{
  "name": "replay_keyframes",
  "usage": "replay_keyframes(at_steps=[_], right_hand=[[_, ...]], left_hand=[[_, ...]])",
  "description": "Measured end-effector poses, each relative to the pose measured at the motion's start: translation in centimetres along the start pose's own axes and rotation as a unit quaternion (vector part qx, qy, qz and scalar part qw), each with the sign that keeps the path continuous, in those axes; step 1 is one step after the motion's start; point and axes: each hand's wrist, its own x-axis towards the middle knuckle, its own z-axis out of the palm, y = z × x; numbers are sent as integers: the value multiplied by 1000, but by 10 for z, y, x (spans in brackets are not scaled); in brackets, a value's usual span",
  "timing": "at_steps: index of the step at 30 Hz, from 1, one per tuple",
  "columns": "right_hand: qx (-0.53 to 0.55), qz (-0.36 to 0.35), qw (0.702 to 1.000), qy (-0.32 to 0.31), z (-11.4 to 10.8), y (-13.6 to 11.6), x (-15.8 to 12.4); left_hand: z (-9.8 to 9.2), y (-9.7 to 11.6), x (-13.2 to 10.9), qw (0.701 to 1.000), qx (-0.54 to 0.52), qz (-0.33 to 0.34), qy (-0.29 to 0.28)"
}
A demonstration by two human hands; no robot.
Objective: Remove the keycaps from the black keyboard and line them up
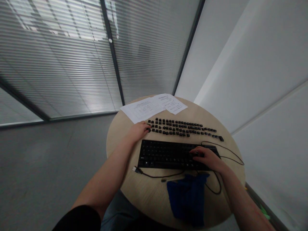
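Observation:
A black keyboard (168,155) lies on a round light-wood table (144,189). Behind it, several loose black keycaps (183,127) are laid out in rows. My left hand (139,131) reaches to the left end of those rows, fingers curled and pinched at a keycap (149,130). My right hand (207,157) rests on the right part of the keyboard, fingers bent down onto the keys; what they hold, if anything, is hidden.
Two printed paper sheets (154,107) lie at the table's far edge. A blue cloth (189,195) sits near the front edge. The keyboard's black cable (223,150) loops on the right and ends in a USB plug (137,170). Glass wall with blinds behind.

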Motion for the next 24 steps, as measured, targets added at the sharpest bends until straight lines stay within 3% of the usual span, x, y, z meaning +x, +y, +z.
replay_keyframes(at_steps=[10,15,19,24], right_hand=[[-12,0,1000,-5,0,0,0],[-15,-2,1000,-4,-1,2,1],[-10,-18,1000,1,-2,-1,-1],[-27,-35,999,10,-4,-6,-4]], left_hand=[[0,-1,0,999,-20,-29,5],[-10,5,-2,998,-31,-44,17],[-25,46,-7,999,-28,15,36],[-16,126,-24,974,-71,206,-62]])
